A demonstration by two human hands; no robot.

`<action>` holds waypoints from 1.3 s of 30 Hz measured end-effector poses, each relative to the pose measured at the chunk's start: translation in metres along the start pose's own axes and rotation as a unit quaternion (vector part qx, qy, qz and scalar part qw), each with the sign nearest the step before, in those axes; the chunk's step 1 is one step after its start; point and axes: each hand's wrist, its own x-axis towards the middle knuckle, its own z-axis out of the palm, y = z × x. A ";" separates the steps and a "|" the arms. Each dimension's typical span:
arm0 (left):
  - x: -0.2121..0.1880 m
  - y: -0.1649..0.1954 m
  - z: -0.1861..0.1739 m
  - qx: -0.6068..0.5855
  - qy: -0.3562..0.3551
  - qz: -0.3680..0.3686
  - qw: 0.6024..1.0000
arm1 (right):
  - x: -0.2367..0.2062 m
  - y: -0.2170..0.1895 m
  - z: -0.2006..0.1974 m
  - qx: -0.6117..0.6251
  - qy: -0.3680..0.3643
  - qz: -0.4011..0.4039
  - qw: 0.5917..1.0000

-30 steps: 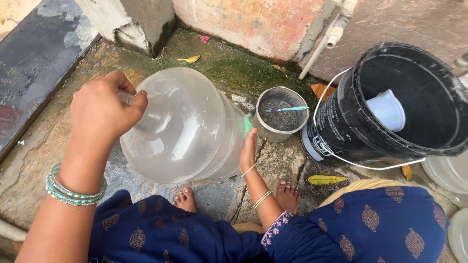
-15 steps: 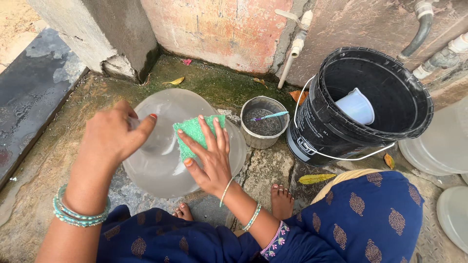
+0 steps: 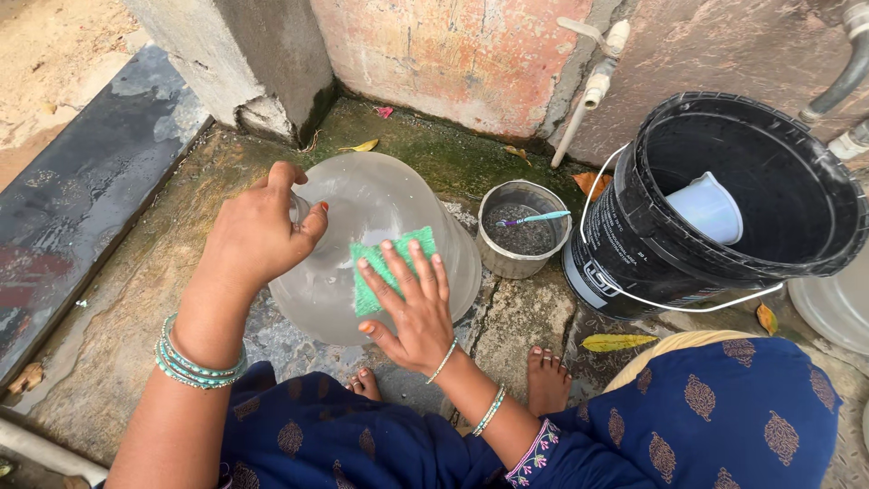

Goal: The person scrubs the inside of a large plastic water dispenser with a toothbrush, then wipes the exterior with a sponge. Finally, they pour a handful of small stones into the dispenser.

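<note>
Centre frame: large clear plastic water jug [image 3: 371, 244] lying on wet, mossy stone floor [image 3: 127, 299], lower side hidden behind hands. Right: black bucket [image 3: 634, 263] holding a pale mug [image 3: 711, 208], half sunk in shadow. Between them: small steel bowl [image 3: 520, 263] with a thin brush, contents hard to make out. Left hand [image 3: 258, 235] clenched round jug's neck, mouth hidden. Right hand [image 3: 407, 303] pressing green scrub pad [image 3: 385, 263] flat against jug, fingers spread.

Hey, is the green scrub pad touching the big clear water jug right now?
Touching. The head view shows the right hand pressing the green scrub pad flat against the side of the clear jug, with no gap between them.
</note>
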 end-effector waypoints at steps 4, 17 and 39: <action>0.002 -0.018 0.001 -0.005 0.005 0.004 1.000 | -0.008 0.044 0.044 0.197 0.098 0.126 0.967; 0.006 -0.016 0.002 0.014 0.007 -0.017 1.000 | -0.032 0.117 0.083 0.509 0.084 0.470 0.717; 0.010 0.053 0.038 0.041 0.120 0.171 0.977 | 0.064 0.059 -0.041 -0.014 -0.061 0.053 0.997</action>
